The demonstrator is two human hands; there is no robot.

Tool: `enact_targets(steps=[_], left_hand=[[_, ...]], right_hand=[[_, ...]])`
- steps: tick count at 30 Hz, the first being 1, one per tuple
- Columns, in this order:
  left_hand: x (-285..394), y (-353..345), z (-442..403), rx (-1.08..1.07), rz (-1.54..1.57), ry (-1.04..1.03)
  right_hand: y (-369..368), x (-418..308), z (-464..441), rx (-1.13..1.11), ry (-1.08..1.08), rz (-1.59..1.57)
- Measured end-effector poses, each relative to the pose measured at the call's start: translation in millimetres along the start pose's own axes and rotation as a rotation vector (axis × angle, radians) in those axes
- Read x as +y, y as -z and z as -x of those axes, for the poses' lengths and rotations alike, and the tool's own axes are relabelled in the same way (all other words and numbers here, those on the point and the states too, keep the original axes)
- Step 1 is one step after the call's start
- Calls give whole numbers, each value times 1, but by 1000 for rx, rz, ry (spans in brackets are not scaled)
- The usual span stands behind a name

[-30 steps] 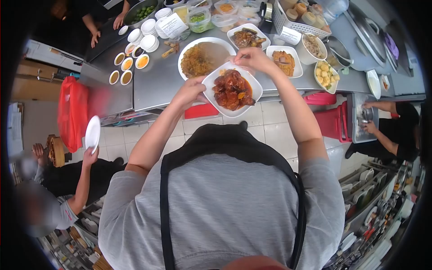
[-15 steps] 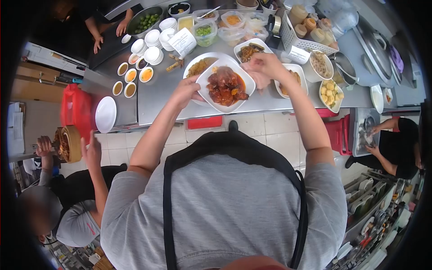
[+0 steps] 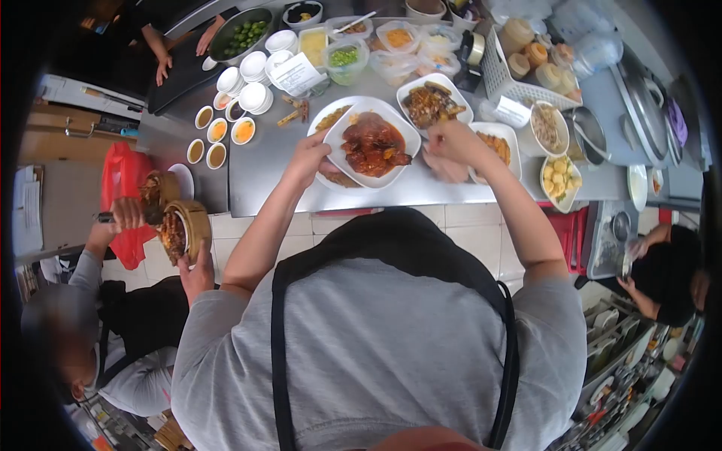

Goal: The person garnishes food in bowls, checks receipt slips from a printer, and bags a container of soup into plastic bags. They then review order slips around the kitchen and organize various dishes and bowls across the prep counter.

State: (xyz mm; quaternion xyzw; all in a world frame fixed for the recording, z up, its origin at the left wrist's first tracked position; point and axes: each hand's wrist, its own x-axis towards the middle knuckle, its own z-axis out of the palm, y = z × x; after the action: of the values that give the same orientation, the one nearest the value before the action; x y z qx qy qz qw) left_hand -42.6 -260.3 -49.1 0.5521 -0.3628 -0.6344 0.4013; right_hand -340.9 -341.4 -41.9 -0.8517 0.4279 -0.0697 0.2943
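Observation:
My left hand grips the left rim of a white square plate and holds it tilted above the counter. Dark red glazed meat in sauce fills the plate. Just right of it, my closed right hand has a limp pale pink cloth, blurred by motion. Partly under the held plate lies a white oval plate of brownish food. Behind my right hand stands a dish of dark chopped food, and a dish of orange-brown food is partly hidden by my wrist.
Small sauce cups, stacked white bowls and clear tubs line the counter. A bottle basket stands back right. At left, a co-worker holds a round bamboo steamer of food; another person works at right.
My right hand and the cloth have shifted right and down, away from the plate's edge. The held plate has moved slightly left. At left, the co-worker's steamer has come closer to me.

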Motion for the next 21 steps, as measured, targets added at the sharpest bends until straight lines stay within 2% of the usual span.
enact_targets(steps=[5, 7, 9, 11, 13, 14, 16, 19, 21], left_hand=[[1, 35, 10, 92, 74, 8], [1, 40, 15, 183, 152, 16], [-3, 43, 16, 197, 165, -23], [-9, 44, 18, 223, 185, -7], [-9, 40, 20, 241, 213, -26], [-9, 38, 21, 245, 224, -22], [-13, 34, 21, 263, 228, -37], [-27, 37, 20, 298, 226, -61], [-21, 35, 26, 298, 292, -44]], right_hand=[[17, 0, -19, -149, 81, -2], [31, 1, -62, 53, 299, -76], [48, 3, -114, 303, 236, 7], [52, 12, -173, 394, 256, 54], [50, 8, -218, 591, 234, 67], [48, 4, -230, 596, 251, 68], [51, -1, -255, 579, -17, 348], [43, 30, -273, 541, -11, 477], [35, 41, -274, 415, -57, 485]])
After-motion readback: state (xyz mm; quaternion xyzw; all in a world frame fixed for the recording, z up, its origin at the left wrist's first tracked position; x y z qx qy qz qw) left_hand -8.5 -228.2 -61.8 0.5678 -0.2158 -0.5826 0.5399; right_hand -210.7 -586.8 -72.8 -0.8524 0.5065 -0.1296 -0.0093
